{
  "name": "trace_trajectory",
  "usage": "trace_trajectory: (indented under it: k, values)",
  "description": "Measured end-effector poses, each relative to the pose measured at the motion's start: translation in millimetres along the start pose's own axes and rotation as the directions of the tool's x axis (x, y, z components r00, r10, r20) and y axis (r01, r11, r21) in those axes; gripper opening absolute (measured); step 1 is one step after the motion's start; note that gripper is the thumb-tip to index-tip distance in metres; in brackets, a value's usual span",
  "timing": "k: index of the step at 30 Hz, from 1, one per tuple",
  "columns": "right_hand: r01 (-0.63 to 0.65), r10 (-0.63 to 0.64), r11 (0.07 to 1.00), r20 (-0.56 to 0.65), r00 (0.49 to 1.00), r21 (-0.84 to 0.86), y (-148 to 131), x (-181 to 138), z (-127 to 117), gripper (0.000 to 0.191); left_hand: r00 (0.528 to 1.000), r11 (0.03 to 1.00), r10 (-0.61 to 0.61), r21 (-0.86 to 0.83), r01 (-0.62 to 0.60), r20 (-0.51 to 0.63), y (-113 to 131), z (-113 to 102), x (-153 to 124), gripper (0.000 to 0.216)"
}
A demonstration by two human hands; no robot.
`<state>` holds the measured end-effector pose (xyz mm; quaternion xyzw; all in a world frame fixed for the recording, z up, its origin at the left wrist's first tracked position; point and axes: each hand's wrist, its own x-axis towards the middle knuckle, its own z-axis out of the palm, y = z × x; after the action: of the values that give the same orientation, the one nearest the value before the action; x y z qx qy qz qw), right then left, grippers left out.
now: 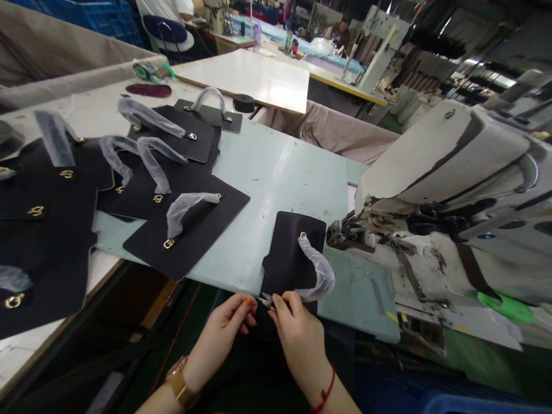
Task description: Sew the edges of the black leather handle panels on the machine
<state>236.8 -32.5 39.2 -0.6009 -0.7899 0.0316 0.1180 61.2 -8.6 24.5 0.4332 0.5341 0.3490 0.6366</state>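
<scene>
A black leather panel [291,253] with a plastic-wrapped handle [319,270] and gold ring hangs over the near edge of the pale green table [276,172]. My left hand [224,330] pinches the panel's lower edge, fingers closed. My right hand [297,333] is closed on small metal snips [266,300] at that same edge. Both hands meet just below the table's front edge.
Several similar black panels [185,227] with wrapped handles lie spread over the left of the table. An industrial sewing machine [452,190] stands at the right. A white table [254,77] and a tape roll [244,102] sit behind. Another person is seated far back.
</scene>
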Motion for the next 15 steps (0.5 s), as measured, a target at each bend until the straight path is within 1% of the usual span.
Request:
trace_trajectory:
  k: [3, 5, 8, 9, 11, 13, 15]
  values:
    - [0.010, -0.010, 1.000, 0.039, 0.999, 0.001, 0.6, 2.2, 1.0, 0.017, 1.000, 1.000, 0.001, 0.010, -0.001, 0.011, -4.0, -1.6, 1.1, 0.034]
    - [0.016, -0.017, 1.000, 0.062, 0.998, 0.006, 1.4, 3.6, 1.6, 0.015, 1.000, 0.999, -0.021, -0.027, 0.021, 0.004, -9.1, -2.9, 3.0, 0.034]
    - [0.001, -0.002, 1.000, 0.058, 0.998, 0.016, 2.9, 5.2, 3.9, 0.011, 0.993, 0.985, -0.118, -0.126, 0.115, -0.020, -18.1, -5.1, 6.5, 0.039]
    - [-0.005, 0.004, 1.000, 0.054, 0.999, 0.020, 3.4, 5.5, 5.2, 0.010, 0.988, 0.980, -0.150, -0.135, 0.146, -0.021, -21.0, -5.7, 7.5, 0.041]
    - [-0.011, 0.009, 1.000, 0.052, 0.999, 0.023, 4.0, 6.0, 8.2, 0.010, 0.984, 0.981, -0.176, -0.088, 0.174, -0.012, -26.2, -6.4, 9.0, 0.047]
    - [-0.011, 0.009, 1.000, 0.061, 0.998, 0.026, 4.0, 6.5, 10.8, 0.010, 0.987, 0.987, -0.162, -0.001, 0.162, 0.007, -30.6, -6.2, 10.0, 0.048]
    - [-0.023, 0.022, 1.000, 0.077, 0.997, 0.018, 3.6, 7.3, 12.2, 0.012, 0.990, 0.988, -0.141, 0.059, 0.140, 0.018, -34.4, -5.2, 10.9, 0.045]
